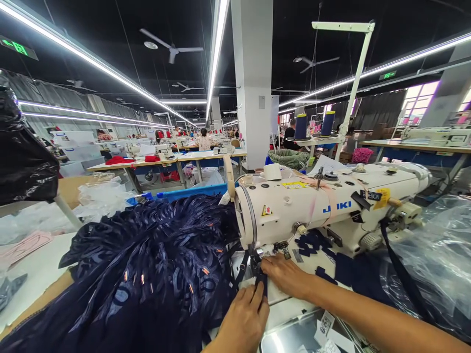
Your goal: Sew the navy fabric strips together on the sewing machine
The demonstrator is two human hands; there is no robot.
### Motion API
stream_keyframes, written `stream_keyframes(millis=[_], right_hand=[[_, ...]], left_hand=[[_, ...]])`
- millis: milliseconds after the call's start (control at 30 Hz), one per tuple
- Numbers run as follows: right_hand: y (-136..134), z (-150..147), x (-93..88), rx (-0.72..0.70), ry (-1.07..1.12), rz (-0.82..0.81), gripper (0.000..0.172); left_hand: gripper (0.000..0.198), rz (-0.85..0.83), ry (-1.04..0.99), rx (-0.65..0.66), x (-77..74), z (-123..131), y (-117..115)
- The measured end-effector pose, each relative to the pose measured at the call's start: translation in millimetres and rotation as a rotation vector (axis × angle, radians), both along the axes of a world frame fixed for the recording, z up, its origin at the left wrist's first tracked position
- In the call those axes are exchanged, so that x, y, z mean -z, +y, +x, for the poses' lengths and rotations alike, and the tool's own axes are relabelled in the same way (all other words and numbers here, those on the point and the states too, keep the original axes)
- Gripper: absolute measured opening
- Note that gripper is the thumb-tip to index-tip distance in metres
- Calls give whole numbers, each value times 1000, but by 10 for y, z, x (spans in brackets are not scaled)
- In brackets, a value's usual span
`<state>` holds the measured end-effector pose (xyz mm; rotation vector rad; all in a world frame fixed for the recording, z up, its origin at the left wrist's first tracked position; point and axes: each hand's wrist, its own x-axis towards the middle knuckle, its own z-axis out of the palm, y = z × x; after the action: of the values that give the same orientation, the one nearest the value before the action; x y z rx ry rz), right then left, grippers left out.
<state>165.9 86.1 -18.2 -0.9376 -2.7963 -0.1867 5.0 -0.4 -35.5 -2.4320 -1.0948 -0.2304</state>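
A white sewing machine (279,215) stands in front of me, with its presser foot area (254,257) at the left end of the head. Just below that, my left hand (246,310) has its fingers bent together on a narrow dark navy strap (262,280). My right hand (281,273) pinches the same strap close beside the presser foot, its fingertips partly hidden. A large heap of navy garments (147,264) with small shiny orange-toned bits lies left of my hands, against the machine bed.
Small navy fabric pieces (312,243) lie under the machine arm. Clear plastic (441,245) is bunched at the right, and a black plastic bag (25,147) hangs at the left. Thread cones (327,123) stand behind the machine. People sit at work tables farther back.
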Motion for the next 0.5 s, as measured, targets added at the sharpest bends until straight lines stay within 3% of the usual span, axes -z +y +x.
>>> stream_keyframes(millis=[233, 367, 500], right_hand=[[9, -26, -109, 23, 142, -271, 15], [30, -47, -139, 69, 225, -426, 14], [48, -38, -111, 82, 272, -466, 13]], left_hand=[[23, -285, 44, -74, -201, 66, 14], [22, -348, 38, -102, -237, 77, 29], [22, -369, -10, -108, -243, 68, 49]])
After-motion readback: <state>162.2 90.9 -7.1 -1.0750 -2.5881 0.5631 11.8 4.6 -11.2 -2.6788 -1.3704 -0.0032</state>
